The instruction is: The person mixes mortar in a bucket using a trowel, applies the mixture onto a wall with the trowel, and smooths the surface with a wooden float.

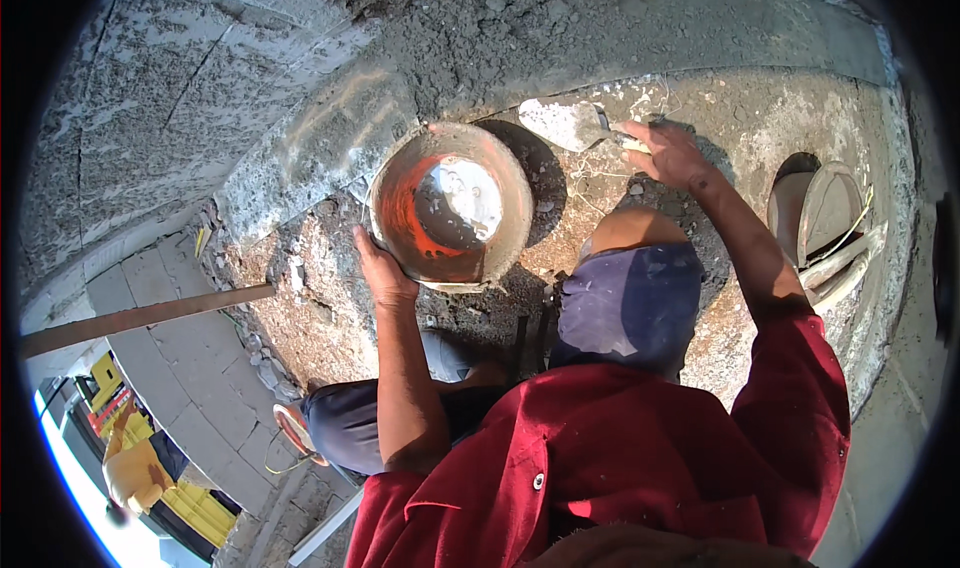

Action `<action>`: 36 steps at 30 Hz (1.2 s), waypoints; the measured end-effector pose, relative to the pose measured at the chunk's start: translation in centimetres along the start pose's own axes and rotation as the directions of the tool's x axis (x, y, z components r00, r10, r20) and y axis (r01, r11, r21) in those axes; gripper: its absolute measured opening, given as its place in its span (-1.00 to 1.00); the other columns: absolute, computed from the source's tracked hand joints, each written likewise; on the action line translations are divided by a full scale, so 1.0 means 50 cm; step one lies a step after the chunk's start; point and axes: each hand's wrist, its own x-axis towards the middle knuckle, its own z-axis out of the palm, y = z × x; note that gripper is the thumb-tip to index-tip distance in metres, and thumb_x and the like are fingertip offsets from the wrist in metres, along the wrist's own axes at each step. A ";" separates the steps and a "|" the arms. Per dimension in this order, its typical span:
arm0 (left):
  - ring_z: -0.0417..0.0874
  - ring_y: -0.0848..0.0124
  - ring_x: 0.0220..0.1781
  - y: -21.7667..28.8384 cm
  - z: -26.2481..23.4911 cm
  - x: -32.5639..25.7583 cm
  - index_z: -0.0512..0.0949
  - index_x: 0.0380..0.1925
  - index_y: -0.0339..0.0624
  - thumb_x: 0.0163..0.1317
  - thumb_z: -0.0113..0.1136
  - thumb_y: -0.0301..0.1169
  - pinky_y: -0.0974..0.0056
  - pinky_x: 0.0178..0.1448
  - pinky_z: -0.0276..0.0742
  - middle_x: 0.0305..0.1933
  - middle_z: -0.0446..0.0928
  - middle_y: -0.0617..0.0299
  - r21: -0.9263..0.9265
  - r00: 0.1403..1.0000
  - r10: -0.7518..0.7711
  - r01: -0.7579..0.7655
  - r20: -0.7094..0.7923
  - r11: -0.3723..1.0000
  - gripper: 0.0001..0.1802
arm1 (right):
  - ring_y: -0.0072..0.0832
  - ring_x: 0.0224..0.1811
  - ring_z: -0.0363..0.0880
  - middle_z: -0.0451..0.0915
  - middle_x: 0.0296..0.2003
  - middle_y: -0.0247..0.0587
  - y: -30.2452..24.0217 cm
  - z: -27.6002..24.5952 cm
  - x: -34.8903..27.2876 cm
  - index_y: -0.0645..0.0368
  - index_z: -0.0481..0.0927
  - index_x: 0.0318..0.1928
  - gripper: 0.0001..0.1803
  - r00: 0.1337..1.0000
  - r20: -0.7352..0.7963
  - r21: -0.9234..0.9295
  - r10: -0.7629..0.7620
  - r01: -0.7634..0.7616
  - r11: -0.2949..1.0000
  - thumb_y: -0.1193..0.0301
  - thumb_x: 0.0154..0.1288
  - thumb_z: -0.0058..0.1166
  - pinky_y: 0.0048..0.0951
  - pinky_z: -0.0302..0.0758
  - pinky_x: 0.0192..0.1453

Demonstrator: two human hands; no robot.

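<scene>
My left hand [386,272] grips the near left side of a round bucket [402,208], thumb up along the wall, other fingers hidden beneath. The bucket tilts so its mouth faces me. Its inside is orange-red under a grey mortar crust, with whitish watery residue at the bottom. On the right, my right hand [668,154] is closed around the pale handle of a trowel [562,125]. The trowel's mortar-smeared blade points left, low over the gritty ground beyond the bucket, and cannot be seen to touch the bucket.
Grey wet mortar [520,33] lies along the far side. Another mortar-caked bucket [832,213] lies at the right. A wooden plank [150,318] juts in from the left near block masonry [190,368]. Another person [140,473] is at the lower left.
</scene>
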 end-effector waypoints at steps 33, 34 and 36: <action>0.72 0.16 0.10 0.016 0.171 -0.031 0.51 0.17 -0.44 0.61 -0.09 0.13 0.02 0.20 0.69 0.13 0.63 -0.02 0.093 0.985 0.097 -0.085 -0.141 0.992 -0.29 | 0.10 0.20 0.64 0.72 0.12 0.04 -0.201 -0.144 0.233 -0.05 0.55 0.40 -0.38 0.940 -0.329 -0.119 0.090 -0.136 0.984 0.02 0.43 0.19 0.05 0.50 0.36; 0.72 0.16 0.10 0.021 0.172 -0.032 0.51 0.17 -0.44 0.61 -0.09 0.13 0.02 0.20 0.69 0.13 0.63 -0.02 0.089 0.984 0.094 -0.082 -0.148 0.993 -0.29 | 0.10 0.16 0.66 0.73 0.11 0.04 -0.212 -0.156 0.214 -0.05 0.55 0.40 -0.39 0.930 -0.365 -0.191 0.030 -0.107 0.976 0.03 0.43 0.20 0.07 0.52 0.33; 0.72 0.14 0.11 0.028 0.163 -0.030 0.51 0.18 -0.45 0.60 -0.07 0.13 0.02 0.21 0.69 0.13 0.63 -0.03 0.098 0.983 0.100 -0.085 -0.156 0.992 -0.28 | 0.07 0.07 0.69 0.73 0.06 0.01 -0.281 -0.170 0.163 -0.10 0.55 0.39 -0.42 0.949 -0.317 -0.220 0.001 -0.074 0.973 0.08 0.42 0.21 0.04 0.59 0.23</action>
